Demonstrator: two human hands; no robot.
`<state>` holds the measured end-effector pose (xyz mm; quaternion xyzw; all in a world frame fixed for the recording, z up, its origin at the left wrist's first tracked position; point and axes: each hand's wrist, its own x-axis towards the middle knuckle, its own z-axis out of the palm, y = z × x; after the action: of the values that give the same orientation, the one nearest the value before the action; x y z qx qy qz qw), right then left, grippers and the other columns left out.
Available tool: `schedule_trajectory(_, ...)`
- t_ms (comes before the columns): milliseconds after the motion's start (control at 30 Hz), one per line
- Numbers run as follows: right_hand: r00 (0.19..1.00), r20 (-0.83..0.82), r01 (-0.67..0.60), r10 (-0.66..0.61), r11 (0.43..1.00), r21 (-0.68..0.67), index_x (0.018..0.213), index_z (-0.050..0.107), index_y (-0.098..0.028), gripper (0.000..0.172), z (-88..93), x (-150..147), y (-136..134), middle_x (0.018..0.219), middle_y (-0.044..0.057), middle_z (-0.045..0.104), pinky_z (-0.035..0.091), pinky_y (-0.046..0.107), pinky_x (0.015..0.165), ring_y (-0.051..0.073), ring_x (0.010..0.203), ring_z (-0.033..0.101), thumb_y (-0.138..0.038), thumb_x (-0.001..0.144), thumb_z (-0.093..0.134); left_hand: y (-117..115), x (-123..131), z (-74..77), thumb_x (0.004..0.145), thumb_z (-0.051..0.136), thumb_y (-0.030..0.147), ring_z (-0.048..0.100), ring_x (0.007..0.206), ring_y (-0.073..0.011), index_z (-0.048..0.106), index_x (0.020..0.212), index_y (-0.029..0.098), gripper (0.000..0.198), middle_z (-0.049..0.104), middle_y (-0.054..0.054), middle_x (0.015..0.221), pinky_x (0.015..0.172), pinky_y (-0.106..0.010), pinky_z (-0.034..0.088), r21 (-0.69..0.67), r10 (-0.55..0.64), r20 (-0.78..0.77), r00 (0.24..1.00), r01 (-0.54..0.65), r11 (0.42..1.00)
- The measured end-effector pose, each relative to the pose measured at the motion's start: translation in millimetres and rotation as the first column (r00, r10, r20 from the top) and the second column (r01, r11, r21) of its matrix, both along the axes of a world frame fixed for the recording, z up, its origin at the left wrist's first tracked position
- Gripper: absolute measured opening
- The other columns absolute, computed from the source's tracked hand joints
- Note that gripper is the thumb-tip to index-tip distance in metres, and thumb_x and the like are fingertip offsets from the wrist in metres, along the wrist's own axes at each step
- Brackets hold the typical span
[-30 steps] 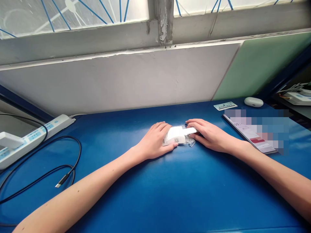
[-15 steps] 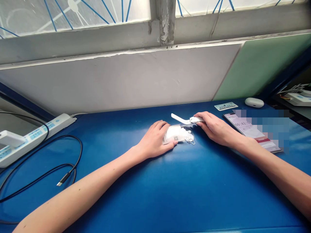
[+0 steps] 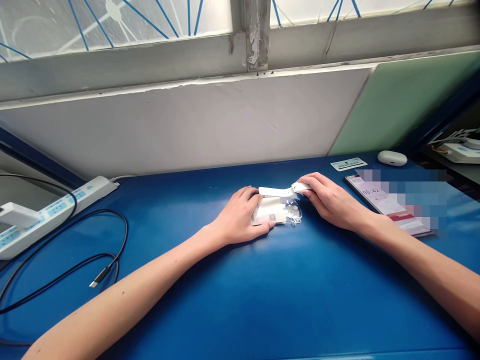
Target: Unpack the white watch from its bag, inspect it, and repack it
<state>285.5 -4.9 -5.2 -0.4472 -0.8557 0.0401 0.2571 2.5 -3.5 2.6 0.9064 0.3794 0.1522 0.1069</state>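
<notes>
On the blue table [image 3: 262, 290], my left hand [image 3: 240, 217] lies with its fingers pressed down on a small clear plastic bag [image 3: 275, 213] that has a white label and a small ball chain at its right end. Beside it, my right hand [image 3: 330, 200] pinches the right end of a thin white strap-like piece [image 3: 277, 191], which stretches left just above the bag toward my left fingertips.
A phone [image 3: 386, 205] with a lit screen lies right of my right hand. Behind it are a small white card [image 3: 348, 163] and a white oval case [image 3: 392, 158]. At the left, a white power strip [image 3: 52, 210] and a looped black cable [image 3: 75, 270].
My right hand drew the white strap out from the bag, lifted it to the right, then brought it back lower and level above the bag. My left hand stayed pressing the bag.
</notes>
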Motion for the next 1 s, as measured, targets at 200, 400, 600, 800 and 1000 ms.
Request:
schedule_trajectory(200, 0.999, -0.008, -0.045, 0.045, 0.999, 0.030, 0.123, 0.049, -0.021, 0.024, 2.6, -4.9, -4.5, 0.119, 0.014, 0.059, 0.052, 0.043, 0.091, 0.027, 0.105, 0.060, -0.026, 0.103, 0.038, 2.7, -0.6, 3.5, 0.084, 0.064, 0.056, 0.047, 0.132, -0.0389, 0.055, 0.131, 0.009, 0.067, 0.055, -0.022, 0.136, 0.111, -0.053, 0.039, -0.051, -0.004, 0.036, 0.999, 0.006, 0.999)
schedule_trajectory(400, 0.996, 0.019, -0.089, 0.088, 0.994, 0.063, 0.123, 0.051, -0.019, 0.025, 4.4, -7.2, -6.7, 0.119, 0.015, 0.060, 0.052, 0.042, 0.092, 0.027, 0.106, 0.061, -0.025, 0.102, 0.040, 7.5, -5.2, 11.4, 0.084, 0.066, 0.060, 0.047, 0.135, -0.0392, 0.045, 0.143, 0.012, 0.079, 0.052, -0.021, 0.143, 0.109, -0.054, 0.041, -0.129, 0.038, 0.068, 0.997, -0.029, 0.991)
schedule_trajectory(600, 0.995, 0.037, -0.090, 0.087, 0.992, 0.086, 0.124, 0.055, -0.018, 0.027, 6.1, -8.9, -9.1, 0.118, 0.015, 0.063, 0.053, 0.043, 0.090, 0.028, 0.104, 0.064, -0.025, 0.100, 0.044, 5.1, -3.0, 16.3, 0.079, 0.077, 0.044, 0.049, 0.134, -0.0341, 0.050, 0.138, 0.014, 0.072, 0.051, -0.020, 0.143, 0.110, -0.049, 0.044, 0.011, -0.014, 0.207, 0.978, 0.012, 1.000)
schedule_trajectory(800, 0.992, 0.021, -0.126, 0.124, 0.977, 0.173, 0.122, 0.059, -0.018, 0.027, 27.5, -25.0, -12.0, 0.115, 0.014, 0.070, 0.054, 0.040, 0.086, 0.027, 0.100, 0.068, -0.023, 0.100, 0.043, -5.2, 7.1, 17.1, 0.086, 0.070, 0.034, 0.055, 0.128, -0.0329, 0.060, 0.123, 0.016, 0.041, 0.067, -0.014, 0.125, 0.112, -0.052, 0.041, 0.288, -0.103, 0.221, 0.970, 0.036, 0.957)
schedule_trajectory(1000, 0.988, -0.074, -0.117, 0.135, 0.969, 0.217, 0.108, 0.067, -0.021, 0.021, 59.7, -55.6, 2.0, 0.097, 0.007, 0.079, 0.054, 0.032, 0.066, 0.020, 0.072, 0.073, -0.031, 0.097, 0.053, -5.6, 8.2, 20.6, 0.098, 0.053, 0.025, 0.062, 0.120, -0.0293, 0.063, 0.112, 0.016, 0.020, 0.073, -0.012, 0.110, 0.105, -0.047, 0.046, 0.238, -0.107, 0.272, 0.956, 0.041, 0.970)
